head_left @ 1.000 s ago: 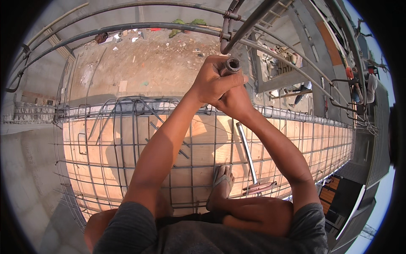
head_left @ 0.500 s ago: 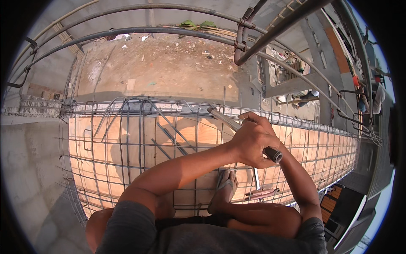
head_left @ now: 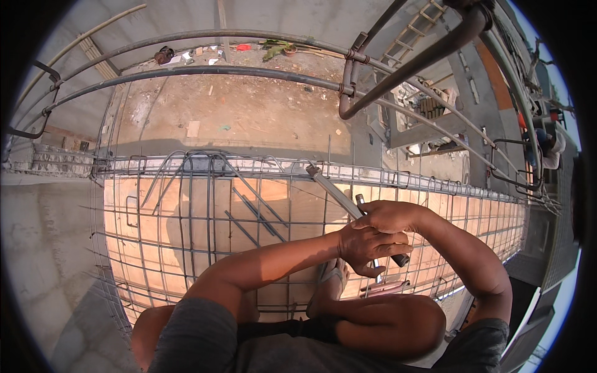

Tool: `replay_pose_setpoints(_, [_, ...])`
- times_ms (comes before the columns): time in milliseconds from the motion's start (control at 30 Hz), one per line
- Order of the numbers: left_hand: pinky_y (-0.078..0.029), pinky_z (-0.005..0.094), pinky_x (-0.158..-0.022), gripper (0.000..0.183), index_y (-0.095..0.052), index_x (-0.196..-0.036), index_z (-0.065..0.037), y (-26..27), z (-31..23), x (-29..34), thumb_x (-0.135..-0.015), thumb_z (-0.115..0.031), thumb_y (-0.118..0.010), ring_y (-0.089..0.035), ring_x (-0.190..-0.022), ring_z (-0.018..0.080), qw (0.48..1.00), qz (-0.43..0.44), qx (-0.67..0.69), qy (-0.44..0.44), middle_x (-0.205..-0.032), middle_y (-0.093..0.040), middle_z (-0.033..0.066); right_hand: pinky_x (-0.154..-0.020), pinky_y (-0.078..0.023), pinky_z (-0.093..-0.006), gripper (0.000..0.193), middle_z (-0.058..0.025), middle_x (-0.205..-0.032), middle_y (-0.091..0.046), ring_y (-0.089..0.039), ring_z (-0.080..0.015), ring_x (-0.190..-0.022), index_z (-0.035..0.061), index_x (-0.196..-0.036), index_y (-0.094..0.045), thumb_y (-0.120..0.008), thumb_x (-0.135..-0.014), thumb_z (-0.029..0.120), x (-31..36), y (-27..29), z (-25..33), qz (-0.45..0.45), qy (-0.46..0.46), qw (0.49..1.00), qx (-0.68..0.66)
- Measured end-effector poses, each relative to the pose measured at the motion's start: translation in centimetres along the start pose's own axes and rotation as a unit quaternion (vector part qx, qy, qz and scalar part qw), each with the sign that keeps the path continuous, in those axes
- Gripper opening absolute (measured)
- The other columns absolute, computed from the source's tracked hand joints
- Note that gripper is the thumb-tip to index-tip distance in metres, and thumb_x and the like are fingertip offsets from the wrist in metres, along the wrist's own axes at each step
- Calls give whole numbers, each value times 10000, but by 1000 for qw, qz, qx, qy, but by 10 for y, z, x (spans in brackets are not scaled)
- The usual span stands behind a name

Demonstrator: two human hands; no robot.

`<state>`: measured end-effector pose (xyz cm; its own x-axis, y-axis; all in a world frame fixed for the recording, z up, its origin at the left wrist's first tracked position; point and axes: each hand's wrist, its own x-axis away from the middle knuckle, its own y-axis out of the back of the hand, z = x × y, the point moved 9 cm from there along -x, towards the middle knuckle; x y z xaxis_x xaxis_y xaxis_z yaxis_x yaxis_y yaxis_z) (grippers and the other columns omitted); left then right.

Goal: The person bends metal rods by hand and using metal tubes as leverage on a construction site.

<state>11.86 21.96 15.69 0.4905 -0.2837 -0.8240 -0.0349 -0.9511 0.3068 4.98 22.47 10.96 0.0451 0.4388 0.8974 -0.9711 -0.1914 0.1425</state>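
A long grey metal bar tool (head_left: 336,196) with a dark rounded butt slants over the rebar grid (head_left: 289,239), its squared dark head above the grid's far edge. My right hand (head_left: 392,217) is closed over the bar's middle, some of its fingers hidden. Just nearer to me, my left hand (head_left: 367,245) lies across the handle with fingers stretched out and thumb apart. The hands touch and overlap. A thin bright steel rod (head_left: 360,199) shows beyond my right hand; where it passes is partly hidden.
Plywood (head_left: 311,189) lies beneath the grid, with loose cut bars (head_left: 255,214) and reddish sticks (head_left: 385,288) on it. My sandalled foot (head_left: 336,276) rests on the bars. Pipe railing (head_left: 249,71) crosses beyond, above a dirt floor (head_left: 236,112) lower down. Another person (head_left: 547,149) is at far right.
My left hand has loosened from a fist round the handle to straight fingers. My right hand has come from behind it onto the bar, the elbow swinging outward. The handle's end has dropped nearer to me.
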Motion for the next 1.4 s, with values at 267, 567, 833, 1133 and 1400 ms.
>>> replay_pose_setpoints(267, [-377, 506, -1105, 842, -405, -1462, -49, -9, -13, 25, -737, -357, -703, -416, -1361, 358, 996, 58, 64, 19, -1456, -420, 177, -621, -602, -421, 430, -195, -991, -654, -689, -281, -820, -104, -1070, -658, -533, -982, 298, -33, 0, -21, 20, -45, 999, -9])
replay_pose_setpoints(567, [-177, 536, -1247, 569, -551, -1351, -78, -6, -38, 120, -805, -198, -660, -227, -1511, 252, 919, 366, 25, -142, -1606, -298, 127, -619, -586, -412, 586, -251, -977, -702, -733, -309, -823, -147, -1409, -327, -494, -943, 167, -4, 2, 25, -46, -147, 984, 88])
replay_pose_setpoints(833, [-451, 411, -1022, 322, -660, -1108, -20, 125, 136, 123, -818, -159, -638, -529, -1166, 337, 911, 217, -142, 320, -1222, -564, 129, -764, -556, -490, 656, -271, -985, -674, -693, -402, -882, -31, -1484, -289, -545, -904, 137, 49, -14, 32, -189, -133, 921, 315])
replay_pose_setpoints(1133, [-522, 478, -904, 579, -734, -1107, -124, 106, 263, 204, -887, -625, -543, -669, -1047, 373, 743, 232, -150, 610, -1061, -718, 180, -875, -536, -485, 627, -253, -1024, -663, -667, -390, -983, 39, -1499, -331, -577, -959, 241, 55, -4, 3, -219, -116, 942, 228])
replay_pose_setpoints(1400, [-538, 461, -858, 666, -772, -928, -109, 114, 274, 216, -805, -738, -590, -692, -1007, 348, 698, 267, -146, 648, -1009, -733, 161, -910, -514, -507, 575, -261, -1088, -652, -646, -413, -1036, 157, -1499, -387, -570, -974, 301, 56, 14, -23, -221, -129, 945, 205])
